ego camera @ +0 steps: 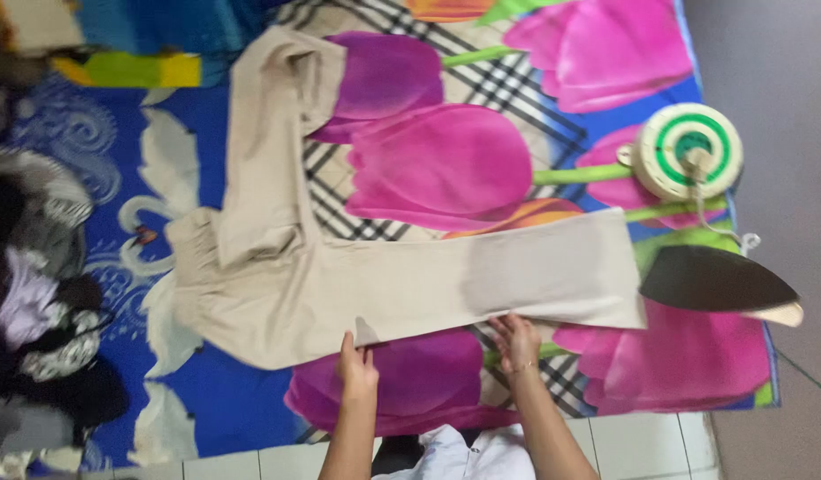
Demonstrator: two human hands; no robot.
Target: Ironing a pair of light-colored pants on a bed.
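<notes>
A pair of beige trousers lies spread on a bright blanket with pink tulips. One leg stretches to the right; the other is folded up toward the top. My left hand rests on the near edge of the stretched leg, fingers on the cloth. My right hand presses on the same edge further right. An iron stands with its dark soleplate showing, just past the leg's hem at the right.
A round cream and green cord reel lies above the iron. A heap of dark and patterned clothes fills the left side. White floor tiles run along the near edge.
</notes>
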